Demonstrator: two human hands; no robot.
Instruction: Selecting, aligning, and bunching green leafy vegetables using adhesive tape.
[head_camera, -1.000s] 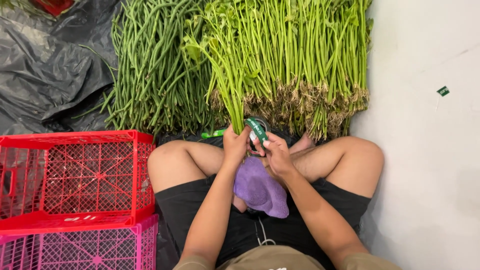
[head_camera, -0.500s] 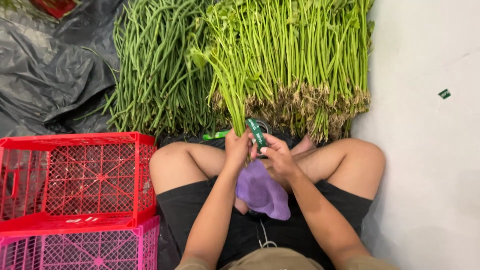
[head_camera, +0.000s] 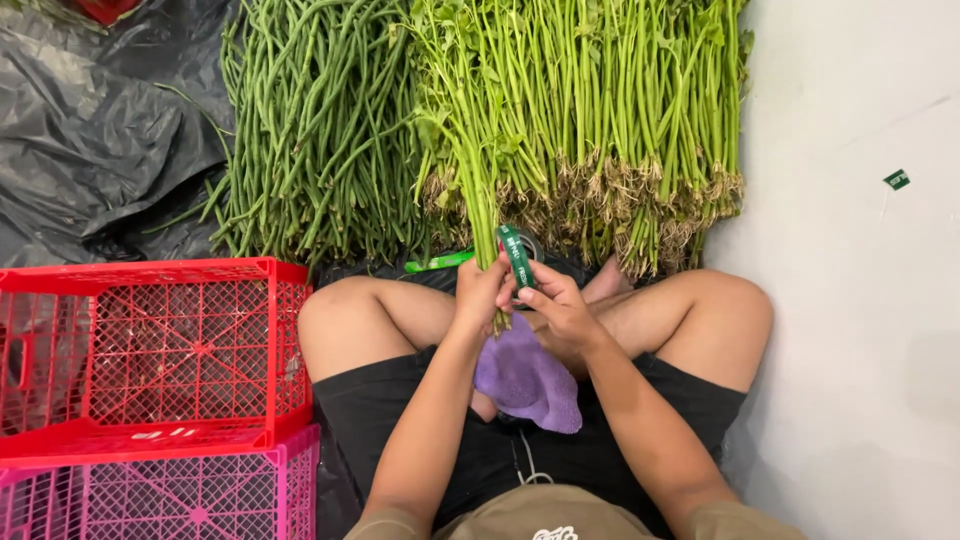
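Both hands (head_camera: 520, 300) grip a stalk bunch (head_camera: 470, 150) and green tape (head_camera: 517, 258), red crate (head_camera: 150, 350) alongside.

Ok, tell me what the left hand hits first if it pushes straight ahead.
Likely the rooted ends of the leafy green stalks piled just beyond the left hand, which already grips a small bunch; depth is unclear.

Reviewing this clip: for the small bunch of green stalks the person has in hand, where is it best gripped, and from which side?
Grip the bunch of stalks low on its bare stems, just above the root ends, where the left hand already closes round it. Come from the person's side, below the leaves: there the stems lie tight and parallel, while the leafy tops fan out. The right hand holds the green tape roll beside it.
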